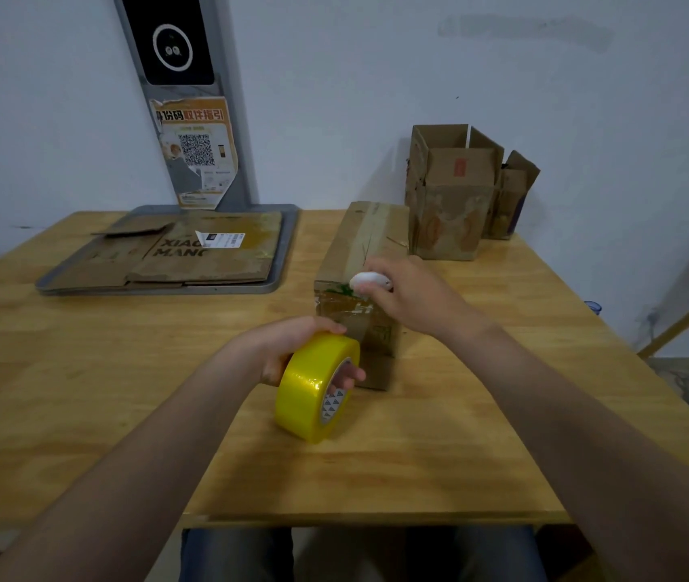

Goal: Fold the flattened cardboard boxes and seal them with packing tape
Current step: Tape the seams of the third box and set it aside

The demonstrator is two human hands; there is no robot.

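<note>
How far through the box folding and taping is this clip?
Midway. Done: two folded boxes stand at the far right, top flaps open. In hand: the left hand holds the yellow tape roll while the right hand presses a small white object on the closed box. Left: flattened cardboard on the grey tray.

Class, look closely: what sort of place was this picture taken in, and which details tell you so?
Probably a parcel pickup or packing point. Flattened cardboard boxes lie on a wooden table, a kiosk with a QR-code poster stands at the wall, and the left hand holds yellow packing tape.
</note>
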